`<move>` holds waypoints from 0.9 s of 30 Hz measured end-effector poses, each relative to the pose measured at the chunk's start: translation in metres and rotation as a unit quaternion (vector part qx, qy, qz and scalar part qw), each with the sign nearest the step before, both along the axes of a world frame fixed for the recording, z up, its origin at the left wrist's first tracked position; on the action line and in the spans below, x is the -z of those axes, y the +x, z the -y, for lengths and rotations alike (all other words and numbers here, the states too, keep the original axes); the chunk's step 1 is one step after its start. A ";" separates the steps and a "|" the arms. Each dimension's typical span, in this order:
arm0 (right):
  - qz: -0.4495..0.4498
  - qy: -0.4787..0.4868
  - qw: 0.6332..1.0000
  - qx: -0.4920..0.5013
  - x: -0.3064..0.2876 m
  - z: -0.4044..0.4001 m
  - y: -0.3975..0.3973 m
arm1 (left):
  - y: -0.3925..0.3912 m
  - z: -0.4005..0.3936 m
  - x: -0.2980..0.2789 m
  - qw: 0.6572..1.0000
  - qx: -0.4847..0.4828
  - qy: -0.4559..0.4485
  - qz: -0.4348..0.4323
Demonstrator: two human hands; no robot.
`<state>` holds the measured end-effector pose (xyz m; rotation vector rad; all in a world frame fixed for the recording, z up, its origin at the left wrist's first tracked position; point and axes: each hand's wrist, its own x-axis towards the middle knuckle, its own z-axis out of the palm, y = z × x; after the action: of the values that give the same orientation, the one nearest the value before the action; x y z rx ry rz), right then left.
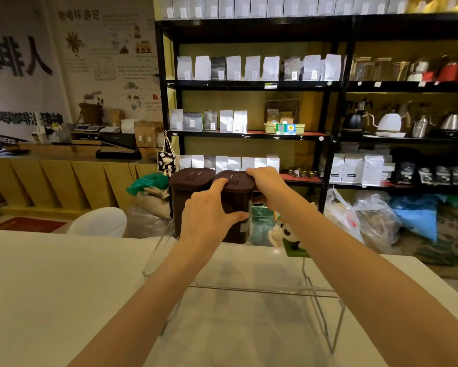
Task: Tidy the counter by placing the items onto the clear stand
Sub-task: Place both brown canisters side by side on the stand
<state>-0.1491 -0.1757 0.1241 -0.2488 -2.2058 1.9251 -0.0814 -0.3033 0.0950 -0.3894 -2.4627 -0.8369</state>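
- Two dark brown canisters are up at the far edge of the clear stand (262, 288), side by side and touching or very nearly so; I judge the task well under way.
- The left canister (188, 192) stands free of my hands, so that one looks placed.
- The right canister (235, 207) is the one I have now. It appears to sit on the stand's top, though my own wrist hides its base, so I cannot tell if it is fully down.
- My left hand (209, 215) is wrapped around the near face of that canister, thumb across its front and fingers reaching up onto the lid.
- My right hand (266, 181) is curled over the lid's far right corner, closed on it rather than spread flat.
- What is left, as I judge it: square this canister against its neighbour and let go. The bare white worktop (50, 274) around the stand shows nothing else I can see waiting, apart from a small panda figure on a green base (291, 239) by the stand's right rear corner.
- Both canisters are tall, square-sided and translucent dark brown, with matching snap lids that have a raised tab in the middle. The right one carries a small pale label low on its side.
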 end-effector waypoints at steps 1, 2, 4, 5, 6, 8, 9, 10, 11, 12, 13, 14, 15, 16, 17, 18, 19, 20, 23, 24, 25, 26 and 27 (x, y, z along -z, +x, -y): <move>0.002 0.003 1.000 0.002 0.000 0.000 -0.001 | 0.000 -0.001 0.000 1.000 0.000 0.002 -0.001; 0.001 0.003 1.000 0.003 0.000 0.000 -0.001 | -0.001 -0.001 0.000 1.000 0.000 0.003 -0.002; -0.002 0.000 1.000 0.000 0.000 0.001 -0.001 | -0.002 -0.002 0.001 1.000 0.000 0.006 -0.008; -0.006 0.001 1.000 -0.002 0.001 0.000 -0.002 | -0.003 -0.002 0.001 1.000 -0.001 0.006 -0.011; -0.009 0.002 1.000 -0.001 0.001 0.000 -0.003 | -0.003 -0.002 0.002 1.000 -0.002 0.004 -0.012; -0.011 -0.001 1.000 0.002 0.002 0.000 -0.004 | -0.004 -0.003 0.002 1.000 -0.006 -0.006 -0.013; -0.010 -0.002 1.000 0.002 0.003 0.000 -0.004 | -0.005 -0.003 0.003 1.000 -0.010 -0.013 -0.013; -0.009 0.001 1.000 -0.001 0.003 -0.001 -0.004 | -0.005 -0.003 0.003 1.000 -0.015 -0.021 -0.014; -0.009 0.008 1.000 -0.005 0.003 -0.001 -0.004 | -0.005 -0.003 0.004 0.999 -0.021 -0.029 -0.016; -0.008 0.018 1.000 -0.008 0.002 -0.002 -0.003 | -0.005 -0.003 0.004 0.999 -0.024 -0.036 -0.018; -0.006 0.028 1.000 -0.010 0.001 -0.003 -0.003 | -0.005 -0.002 0.005 0.999 -0.024 -0.042 -0.020; -0.001 0.034 0.999 -0.009 0.000 -0.003 -0.002 | -0.004 -0.002 0.005 0.998 -0.021 -0.047 -0.020; 0.006 0.035 0.999 -0.007 -0.001 -0.003 -0.001 | -0.004 -0.002 0.004 0.998 -0.017 -0.052 -0.018; 0.016 0.035 0.999 -0.007 -0.003 -0.003 0.001 | -0.004 -0.001 0.003 0.998 -0.012 -0.058 -0.013; 0.026 0.035 0.999 -0.007 -0.004 -0.003 0.003 | -0.004 0.000 0.002 0.998 -0.008 -0.063 -0.007; 0.036 0.031 0.999 -0.009 -0.006 -0.003 0.005 | -0.004 0.000 0.001 0.998 -0.005 -0.068 -0.003; 0.045 0.025 0.999 -0.013 -0.007 -0.002 0.006 | -0.004 0.001 0.000 0.997 -0.002 -0.072 -0.001; 0.053 0.022 0.998 -0.017 -0.009 -0.001 0.009 | -0.003 0.001 0.000 0.997 -0.001 -0.076 0.000; 0.068 0.045 0.996 -0.022 -0.011 0.002 0.014 | -0.003 -0.001 -0.001 0.997 -0.004 -0.080 -0.001; 0.068 0.055 0.996 -0.025 -0.012 0.004 0.016 | -0.002 -0.001 -0.001 0.997 -0.006 -0.082 -0.001; 0.065 0.061 0.996 -0.030 -0.013 0.004 0.018 | -0.001 -0.002 -0.001 0.997 -0.006 -0.083 -0.001; 0.065 0.066 0.995 -0.035 -0.015 0.005 0.023 | -0.001 -0.002 -0.001 0.996 -0.006 -0.085 0.001; 0.062 0.072 0.995 -0.042 -0.015 0.004 0.026 | -0.001 -0.001 -0.001 0.996 -0.006 -0.086 0.002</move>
<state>-0.1234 -0.1793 0.1395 -0.2628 -2.4606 1.8270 -0.0819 -0.3022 0.0963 -0.4348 -2.5466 -0.6226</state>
